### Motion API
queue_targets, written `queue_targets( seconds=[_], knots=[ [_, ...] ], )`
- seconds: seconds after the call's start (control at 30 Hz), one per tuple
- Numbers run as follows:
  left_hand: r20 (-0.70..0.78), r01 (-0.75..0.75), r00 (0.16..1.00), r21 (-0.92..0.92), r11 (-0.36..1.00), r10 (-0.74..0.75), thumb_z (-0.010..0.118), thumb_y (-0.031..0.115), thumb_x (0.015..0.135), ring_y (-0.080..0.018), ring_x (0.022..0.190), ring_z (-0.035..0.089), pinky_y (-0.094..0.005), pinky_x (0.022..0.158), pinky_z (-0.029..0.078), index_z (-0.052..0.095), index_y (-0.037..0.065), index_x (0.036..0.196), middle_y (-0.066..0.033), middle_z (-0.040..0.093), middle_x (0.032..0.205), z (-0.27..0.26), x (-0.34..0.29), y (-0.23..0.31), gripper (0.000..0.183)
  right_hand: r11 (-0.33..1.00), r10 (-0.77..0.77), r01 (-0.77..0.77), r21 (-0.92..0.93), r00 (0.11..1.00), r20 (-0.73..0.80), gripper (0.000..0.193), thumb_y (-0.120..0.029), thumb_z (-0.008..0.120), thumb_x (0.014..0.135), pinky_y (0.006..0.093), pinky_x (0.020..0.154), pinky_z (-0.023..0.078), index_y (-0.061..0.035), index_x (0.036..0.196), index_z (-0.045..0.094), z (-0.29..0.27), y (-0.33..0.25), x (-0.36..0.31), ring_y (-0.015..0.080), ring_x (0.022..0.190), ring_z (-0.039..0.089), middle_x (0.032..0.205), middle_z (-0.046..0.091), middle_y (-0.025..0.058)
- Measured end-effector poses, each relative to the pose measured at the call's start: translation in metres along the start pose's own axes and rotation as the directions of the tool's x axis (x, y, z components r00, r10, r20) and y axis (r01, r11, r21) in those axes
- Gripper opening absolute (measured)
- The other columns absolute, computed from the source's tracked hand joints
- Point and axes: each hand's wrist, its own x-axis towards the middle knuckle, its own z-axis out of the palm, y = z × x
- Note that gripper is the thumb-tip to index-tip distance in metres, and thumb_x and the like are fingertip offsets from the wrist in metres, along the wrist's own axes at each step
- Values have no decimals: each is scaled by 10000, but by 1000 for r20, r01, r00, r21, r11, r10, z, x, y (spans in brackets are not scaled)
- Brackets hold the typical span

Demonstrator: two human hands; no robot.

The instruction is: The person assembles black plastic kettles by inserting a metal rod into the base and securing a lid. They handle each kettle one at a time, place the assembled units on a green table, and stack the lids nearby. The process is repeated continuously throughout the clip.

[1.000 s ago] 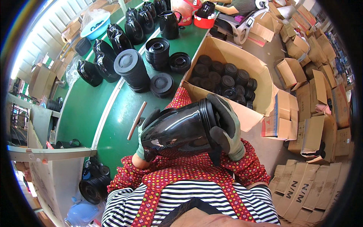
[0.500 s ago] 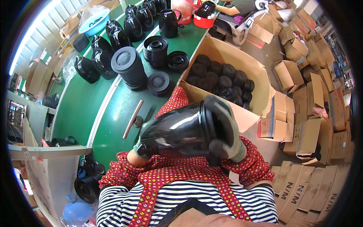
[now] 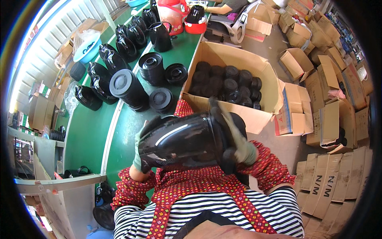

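Observation:
A glossy black jug point(image 3: 179, 137) lies on its side in front of my body, its wide end to the right. My left hand point(image 3: 139, 149), in a pale green and black glove, wraps round the jug's left end. Gloved the same way, my right hand point(image 3: 242, 145) grips the dark round part at the wide end, fingers spread over its rim and blurred by motion. Beyond the jug stand a stack of black round lids point(image 3: 129, 89), a shorter stack of black rings point(image 3: 152, 68) and a low lid stack point(image 3: 161, 99). Whether the dark end part is separate from the jug is hidden.
Several black jugs point(image 3: 101, 81) stand along the green table point(image 3: 85, 137). An open carton point(image 3: 248, 63) of black round parts is at its right edge. Further back are a red container point(image 3: 195, 28) and a light blue basin point(image 3: 89, 47). Cardboard boxes point(image 3: 318, 179) fill the right side.
The view has shifted, and the jug stays between both hands. My right hand's fingers have spread and moved round the wide end. The metal bar on the table is now out of sight.

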Motion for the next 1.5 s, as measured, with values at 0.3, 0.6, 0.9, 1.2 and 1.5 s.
queue_targets(
  seconds=[0.3, 0.6, 0.9, 1.2, 1.5],
  knots=[
    [79, -376, 895, 663, 647, 439, 814, 129, 907, -306, 930, 788, -392, 797, 647, 558, -99, 1441, -258, 735, 1218, 16, 14, 83, 635, 479, 701, -643, 598, 690, 180, 782, -626, 353, 1113, 383, 1155, 467, 13, 1548, 466, -2, 21, -3, 238, 1285, 640, 1492, 611, 152],
    [-122, -116, 978, 365, 924, 171, 943, 214, 745, -262, 1105, 744, -358, 904, 592, 518, -65, 1509, -236, 641, 1426, 17, 10, 64, 918, 646, 557, -355, 676, 824, -100, 723, -534, 390, 1132, 425, 1227, 396, 19, 1598, 385, 25, -22, -8, 264, 1409, 548, 1573, 531, 163],
    [52, 133, 991, -263, 956, -123, 941, 167, 780, -238, 1234, 680, -421, 1083, 548, 518, -25, 1509, -176, 681, 1386, 4, -2, -26, 865, 911, 292, -245, 331, 951, -101, 1008, -776, 479, 997, 429, 1237, 343, -15, 1641, 337, 30, -33, 1, 315, 1489, 442, 1656, 378, 217],
    [-127, -170, 971, 219, 961, 201, 736, 11, 896, -294, 1212, 701, -385, 1060, 554, 680, -35, 1314, -178, 696, 1341, 13, 36, 58, 424, 684, 364, -111, 721, 908, -206, 580, -390, 478, 1135, 427, 1199, 439, -56, 1604, 414, 32, 4, 12, 266, 1423, 541, 1586, 515, 137],
    [-76, 89, 991, -210, 974, -107, 881, 132, 809, -280, 1264, 666, -410, 1080, 534, 662, -36, 1357, -196, 658, 1411, -2, 15, 25, 614, 700, 458, -243, 672, 874, -162, 711, -541, 399, 1135, 422, 1205, 441, -80, 1666, 289, 33, -20, -1, 245, 1423, 536, 1606, 477, 133]
  ],
)
